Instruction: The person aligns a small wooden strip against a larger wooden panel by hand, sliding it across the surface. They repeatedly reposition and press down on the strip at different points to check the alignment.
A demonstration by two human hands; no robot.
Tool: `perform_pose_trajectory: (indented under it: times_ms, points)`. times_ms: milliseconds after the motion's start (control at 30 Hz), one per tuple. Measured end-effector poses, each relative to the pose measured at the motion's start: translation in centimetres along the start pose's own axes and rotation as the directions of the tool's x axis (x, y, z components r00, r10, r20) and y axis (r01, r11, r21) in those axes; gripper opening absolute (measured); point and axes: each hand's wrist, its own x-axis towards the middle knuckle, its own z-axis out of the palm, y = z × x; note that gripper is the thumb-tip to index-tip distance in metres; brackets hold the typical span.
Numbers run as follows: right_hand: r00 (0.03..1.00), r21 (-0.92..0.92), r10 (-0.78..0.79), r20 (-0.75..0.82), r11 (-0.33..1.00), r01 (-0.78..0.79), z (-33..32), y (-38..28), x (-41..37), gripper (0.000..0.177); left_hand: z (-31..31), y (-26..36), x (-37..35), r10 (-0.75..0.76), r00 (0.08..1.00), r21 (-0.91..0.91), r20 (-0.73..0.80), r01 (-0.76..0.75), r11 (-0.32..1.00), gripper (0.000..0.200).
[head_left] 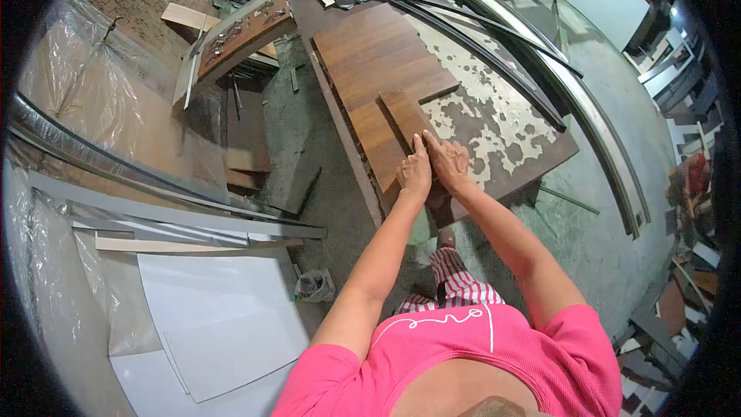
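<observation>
Wood strip (404, 114) pressed by both hands (432, 166).

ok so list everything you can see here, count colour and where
small plank: one, brown, lying on the large board
large board: one, brown, on the left part of the worktable
worktable: one, dark top with pale patches, centre
curved rails: several, grey, along the table's right side and far end
fittings board: one, reddish brown, tilted, upper left
flat sheets: several, white, floor at lower left
plastic sheeting: clear, left edge
other person: one, in red, low at the right edge
left hand: curled, at the plank's near end
right hand: flat, at the plank's near end
</observation>
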Motion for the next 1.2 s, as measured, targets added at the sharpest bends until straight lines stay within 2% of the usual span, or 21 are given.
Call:
perform_pose_trajectory:
  times_ms: [33, 200, 300, 367, 433, 500, 567, 667, 733, 767, 867, 967, 1033, 1200]
  points:
    - [1.0, -0.009, 0.011, 0.024, 1.0, -0.011, 0.5, 0.2, 1.1, 0.041, 0.0, 0.1, 1.1, -0.012, 1.0, 0.016, 0.002, 0.012, 1.0, 0.051]
    - [0.998, -0.046, -0.029, 0.047, 0.998, 0.031, 3.3, 1.7, 7.6, 0.042, 0.1, 0.1, 7.6, -0.04, 0.998, -0.034, -0.042, 0.039, 0.999, 0.049]
    - [0.994, -0.054, -0.003, 0.113, 0.998, 0.01, 4.4, 1.9, 12.3, 0.041, 0.3, -0.2, 12.5, -0.041, 0.997, -0.027, -0.067, 0.039, 0.999, 0.048]
    - [0.999, -0.034, -0.048, 0.008, 0.998, 0.048, 5.1, 2.1, 15.6, 0.038, 0.0, -0.3, 15.9, -0.053, 0.993, -0.012, -0.104, 0.052, 0.999, 0.047]
    - [0.999, -0.033, -0.048, 0.011, 0.998, 0.048, 6.4, 2.1, 18.9, 0.036, -0.4, -0.6, 19.6, -0.079, 0.994, -0.014, -0.07, 0.078, 0.997, 0.046]
    - [0.999, -0.031, -0.045, -0.012, 0.999, 0.044, 8.0, 2.4, 22.4, 0.037, -0.8, -0.8, 22.9, -0.092, 0.99, 0.015, -0.105, 0.094, 0.995, 0.046]
    - [0.996, 0.014, -0.052, 0.068, 0.999, 0.051, 8.6, 2.4, 25.6, 0.036, -1.0, -1.2, 26.1, -0.11, 0.987, 0.015, -0.113, 0.112, 0.994, 0.046]
    - [0.996, -0.013, -0.084, 0.004, 0.996, 0.084, 10.1, 2.1, 29.9, 0.034, -2.0, -1.6, 30.2, -0.16, 0.983, 0.011, -0.094, 0.162, 0.987, 0.045]
    - [0.991, 0.018, -0.064, 0.118, 0.998, 0.062, 10.7, 2.0, 32.8, 0.03, -2.4, -2.0, 32.9, -0.157, 0.977, 0.019, -0.143, 0.161, 0.987, 0.043]
    - [0.99, 0.024, -0.068, 0.126, 0.998, 0.066, 11.1, 1.9, 34.0, 0.03, -2.3, -2.3, 34.0, -0.146, 0.972, 0.024, -0.184, 0.153, 0.988, 0.041]
    - [0.994, 0.031, -0.055, 0.094, 0.998, 0.052, 12.5, 1.6, 37.4, 0.027, -2.4, -3.2, 37.8, -0.171, 0.97, 0.0, -0.174, 0.173, 0.985, 0.041]
    - [0.994, 0.098, -0.06, 0.088, 0.994, 0.052, 13.5, 1.6, 39.9, 0.023, -1.9, -4.4, 40.7, -0.152, 0.972, -0.015, -0.179, 0.152, 0.988, 0.04]
    - [0.993, 0.066, -0.063, 0.097, 0.996, 0.057, 14.1, 1.5, 41.2, 0.029, -2.0, -4.6, 42.1, -0.114, 0.954, 0.051, -0.279, 0.133, 0.99, 0.039]
    - [0.996, 0.096, -0.055, 0.066, 0.994, 0.049, 14.8, 1.5, 42.5, 0.025, -2.7, -4.2, 42.8, -0.183, 0.957, 0.032, -0.225, 0.194, 0.98, 0.037]
